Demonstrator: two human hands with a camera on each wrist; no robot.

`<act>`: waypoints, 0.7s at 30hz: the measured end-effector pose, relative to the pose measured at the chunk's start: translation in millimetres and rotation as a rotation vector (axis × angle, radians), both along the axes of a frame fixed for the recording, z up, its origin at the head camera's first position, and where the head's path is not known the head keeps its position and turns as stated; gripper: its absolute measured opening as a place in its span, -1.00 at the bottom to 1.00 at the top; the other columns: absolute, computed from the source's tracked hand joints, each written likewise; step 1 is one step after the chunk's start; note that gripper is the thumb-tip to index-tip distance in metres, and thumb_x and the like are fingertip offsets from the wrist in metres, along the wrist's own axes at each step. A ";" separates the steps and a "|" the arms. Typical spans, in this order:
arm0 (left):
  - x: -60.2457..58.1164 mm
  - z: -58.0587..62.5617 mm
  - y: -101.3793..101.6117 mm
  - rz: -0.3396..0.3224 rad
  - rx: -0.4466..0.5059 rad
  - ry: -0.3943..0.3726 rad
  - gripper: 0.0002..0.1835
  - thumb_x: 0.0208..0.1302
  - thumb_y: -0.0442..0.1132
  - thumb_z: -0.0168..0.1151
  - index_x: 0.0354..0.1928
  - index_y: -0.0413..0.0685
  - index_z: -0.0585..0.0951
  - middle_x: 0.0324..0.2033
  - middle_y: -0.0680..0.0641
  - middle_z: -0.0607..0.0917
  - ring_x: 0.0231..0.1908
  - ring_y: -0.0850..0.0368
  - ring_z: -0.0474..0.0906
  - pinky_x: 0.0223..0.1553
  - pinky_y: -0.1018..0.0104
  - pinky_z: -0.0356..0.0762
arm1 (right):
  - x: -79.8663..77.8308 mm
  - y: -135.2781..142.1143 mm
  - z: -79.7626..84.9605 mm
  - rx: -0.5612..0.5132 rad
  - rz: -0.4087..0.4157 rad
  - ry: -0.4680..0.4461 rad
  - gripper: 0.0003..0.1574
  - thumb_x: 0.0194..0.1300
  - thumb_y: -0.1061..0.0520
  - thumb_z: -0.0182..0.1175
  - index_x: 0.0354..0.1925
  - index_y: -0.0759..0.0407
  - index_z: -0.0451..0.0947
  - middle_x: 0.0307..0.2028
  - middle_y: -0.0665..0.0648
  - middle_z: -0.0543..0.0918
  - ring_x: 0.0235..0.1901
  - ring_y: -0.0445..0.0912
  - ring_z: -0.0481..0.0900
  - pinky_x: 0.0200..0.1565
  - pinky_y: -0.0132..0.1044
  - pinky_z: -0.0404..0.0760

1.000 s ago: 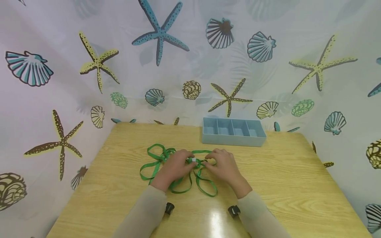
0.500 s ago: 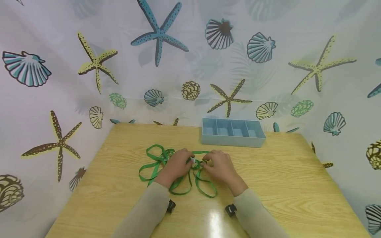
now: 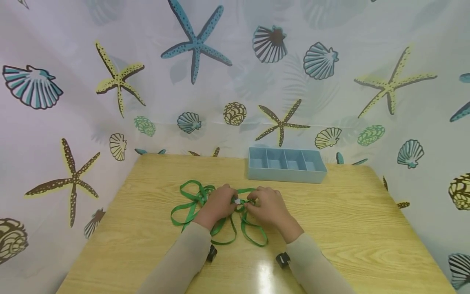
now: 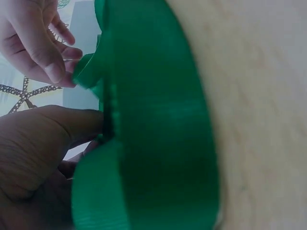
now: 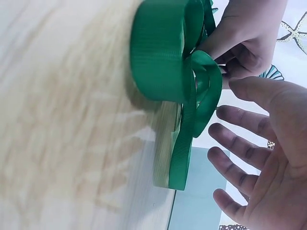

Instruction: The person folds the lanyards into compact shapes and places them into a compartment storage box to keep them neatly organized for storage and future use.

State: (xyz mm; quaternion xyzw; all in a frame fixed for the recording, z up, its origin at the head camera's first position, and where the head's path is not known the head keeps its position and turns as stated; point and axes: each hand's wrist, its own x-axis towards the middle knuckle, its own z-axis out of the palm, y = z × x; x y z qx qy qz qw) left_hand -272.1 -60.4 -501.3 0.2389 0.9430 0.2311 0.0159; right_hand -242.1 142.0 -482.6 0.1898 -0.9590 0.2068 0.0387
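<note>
Left hand [image 3: 219, 202] pinches the green ribbon [image 4: 158, 115], thumb pressed on it, just beside a small white piece [image 3: 237, 201] at the ribbon's middle. Right hand [image 3: 269, 206] is at a small ribbon loop on the right side of that white piece; thumb and index tips at the loop, cannot tell if they pinch it or only touch. Other right fingers extend loosely, slightly apart. Hands face each other, close, tips near but not pressed together.

Ribbon sits centre on the tabletop [image 3: 349, 212], partly under and between the hands. Several loose loops spread and overlap on the left, partly hidden by left hand and forearm; two narrower loops hang toward the near side, one between the forearms, one nearer the right hand. A stretch also runs on the far side, between the hands. Wrist views: ribbon is flat, ribbed, some of it standing on edge.

Both forearms come in from the near side in light sleeves [image 3: 180, 261]. Black device [image 3: 211, 254] at left wrist, another black device [image 3: 283, 260] at right wrist, both on the inner side.

Far side, right of centre: light blue box [image 3: 288, 175], four compartments in a row, apart from ribbon and hands. Tabletop is pale wood grain, bright glare [image 3: 265, 275] at near edge. White curtain [image 3: 253, 81] behind and along both sides, printed with starfish and shells.
</note>
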 end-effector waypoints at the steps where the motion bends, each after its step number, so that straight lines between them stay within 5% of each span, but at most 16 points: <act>1: 0.1 0.6 -0.5 -0.004 0.008 0.005 -0.86 0.41 -0.25 0.44 -0.09 -0.15 0.76 -0.20 -0.10 0.61 -0.25 0.03 0.51 -0.17 0.08 0.62 | -0.1 -0.1 0.3 -0.001 -0.001 -0.002 -0.75 0.44 -0.11 0.39 -0.06 -0.04 0.83 -0.08 0.01 0.78 0.00 0.08 0.66 0.14 0.25 0.57; 10: 9.2 3.8 -3.0 -0.057 0.078 0.054 -0.90 0.37 -0.24 0.49 -0.27 -0.07 0.74 -0.21 -0.04 0.50 -0.24 0.07 0.29 -0.16 0.19 0.42 | 3.0 -0.4 0.9 0.013 0.021 0.019 -0.72 0.40 -0.12 0.43 -0.05 -0.03 0.83 -0.08 0.02 0.79 -0.03 0.09 0.68 0.07 0.23 0.61; 21: 13.4 17.8 -3.2 -0.090 0.173 0.147 -0.90 0.37 -0.25 0.47 -0.27 -0.02 0.69 -0.13 -0.06 0.68 -0.19 0.07 0.40 -0.10 0.17 0.51 | 2.3 -2.8 4.4 -0.021 0.026 0.106 -0.59 0.39 -0.17 0.44 0.06 0.01 0.79 -0.01 0.05 0.73 0.00 0.08 0.67 0.08 0.18 0.61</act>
